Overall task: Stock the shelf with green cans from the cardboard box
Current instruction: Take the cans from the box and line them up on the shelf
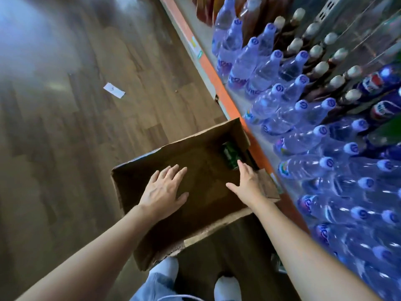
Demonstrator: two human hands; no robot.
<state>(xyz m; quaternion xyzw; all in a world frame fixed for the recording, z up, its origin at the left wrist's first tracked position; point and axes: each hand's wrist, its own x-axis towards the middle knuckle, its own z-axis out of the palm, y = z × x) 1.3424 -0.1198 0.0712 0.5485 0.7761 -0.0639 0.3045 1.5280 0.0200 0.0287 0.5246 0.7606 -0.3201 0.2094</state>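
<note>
Both hands reach down into the box [217, 135], which sits on the floor [86, 148] hard against the shelf [219, 83]. The left hand [165, 190] hovers flat over the box's dark inside, fingers straight and spread, holding nothing. The right hand [247, 183] is also spread, thumb out to its left, fingers extended and gripping nothing. The cans [231, 156] lie just ahead of the right fingertips, in the box's far corner by the shelf; whether a fingertip touches them cannot be told. A folded-out box flap lies under the right wrist. To the right of the right arm, clear bottles [271, 68] with blue caps crowd the shelf, and dark bottles [314, 51] with pale caps stand beyond them. Far ahead and left of the left hand a white slip [114, 90] lies on the floor.
</note>
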